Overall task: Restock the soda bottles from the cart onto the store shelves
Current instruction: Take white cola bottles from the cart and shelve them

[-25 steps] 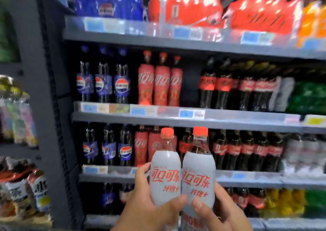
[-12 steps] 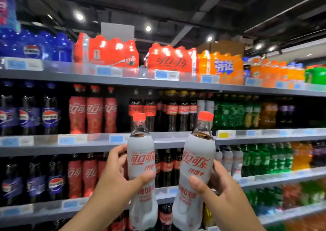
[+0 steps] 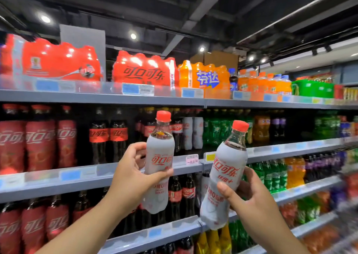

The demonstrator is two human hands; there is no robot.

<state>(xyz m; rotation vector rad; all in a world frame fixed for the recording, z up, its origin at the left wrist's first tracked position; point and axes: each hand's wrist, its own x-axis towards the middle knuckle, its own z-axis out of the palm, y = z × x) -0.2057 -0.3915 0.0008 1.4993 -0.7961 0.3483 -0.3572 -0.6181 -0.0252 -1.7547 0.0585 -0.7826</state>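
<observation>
Before the shelves (image 3: 58, 187), two white-sleeved, red-capped soda bottles (image 3: 160, 151) (image 3: 230, 156)

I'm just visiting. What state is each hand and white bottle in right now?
left white bottle: capped, near upright, off the shelf
right white bottle: capped, leaning right, off the shelf
left hand: grips the left white bottle
right hand: grips the right white bottle
shelved white bottles: standing upright

The two bottles (image 3: 159, 162) are clear plastic in matt white wraps. The shelves (image 3: 96, 98) look like smooth grey metal.
</observation>
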